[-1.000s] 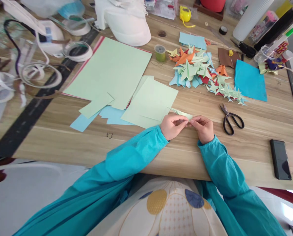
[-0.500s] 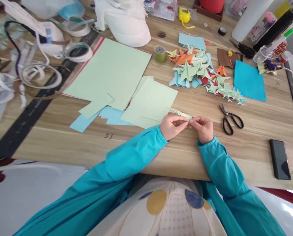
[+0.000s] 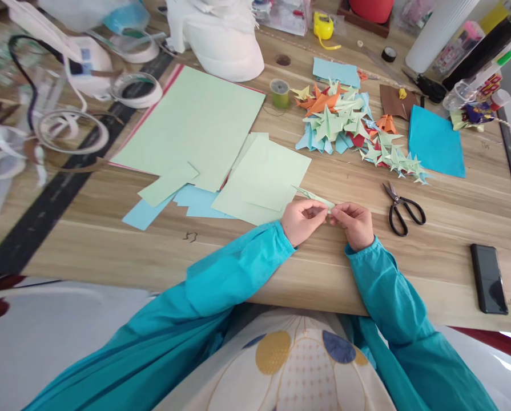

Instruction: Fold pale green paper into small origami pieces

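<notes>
Folded green paper piece [image 3: 317, 198]: just left of the scissors [image 3: 401, 208], low over the table [image 3: 409, 268], its tip over the loose green sheets [image 3: 264, 177]. Left hand [image 3: 301, 221] and right hand [image 3: 354, 224] meet at its near end, fingertips [image 3: 322, 210] pinched together on the paper. Most of the piece sticks out beyond the fingers, away from the body. Looks like mid-fold creasing; a clean crease needs aligned edges and firm pinches. Pile of folded pieces [image 3: 353, 128] behind the scissors, phone [image 3: 489, 278] right of them.
</notes>
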The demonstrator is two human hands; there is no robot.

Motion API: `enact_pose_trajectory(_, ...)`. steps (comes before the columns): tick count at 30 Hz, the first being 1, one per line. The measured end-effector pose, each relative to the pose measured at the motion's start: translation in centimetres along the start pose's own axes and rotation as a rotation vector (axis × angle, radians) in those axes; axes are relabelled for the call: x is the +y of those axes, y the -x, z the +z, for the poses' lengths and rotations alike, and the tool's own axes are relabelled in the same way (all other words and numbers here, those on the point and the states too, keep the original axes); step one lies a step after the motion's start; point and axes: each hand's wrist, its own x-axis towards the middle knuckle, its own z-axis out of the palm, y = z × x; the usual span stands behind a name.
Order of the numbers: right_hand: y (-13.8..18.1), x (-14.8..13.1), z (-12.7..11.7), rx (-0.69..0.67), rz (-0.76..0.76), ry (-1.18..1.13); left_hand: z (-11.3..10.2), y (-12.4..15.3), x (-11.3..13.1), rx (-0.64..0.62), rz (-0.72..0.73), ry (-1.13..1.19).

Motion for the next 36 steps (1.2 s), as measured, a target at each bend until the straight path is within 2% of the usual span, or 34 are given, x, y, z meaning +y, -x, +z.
enact_pose_trajectory(11,0.13,-0.45,0.38,0.019,0.008,0.019,0.04,0.02,0.01,0.004,0.000,-0.028)
enact_pose_trajectory(25,0.25,-0.78,0.65,0.038,0.004,0.087,-0.19,0.01,-0.13,0.005,0.079,-0.145)
enact_pose_trajectory(36,0.16,-0.46,0.38,0.003,0.004,-0.048,-0.19,0.06,0.02,0.018,0.070,-0.128)
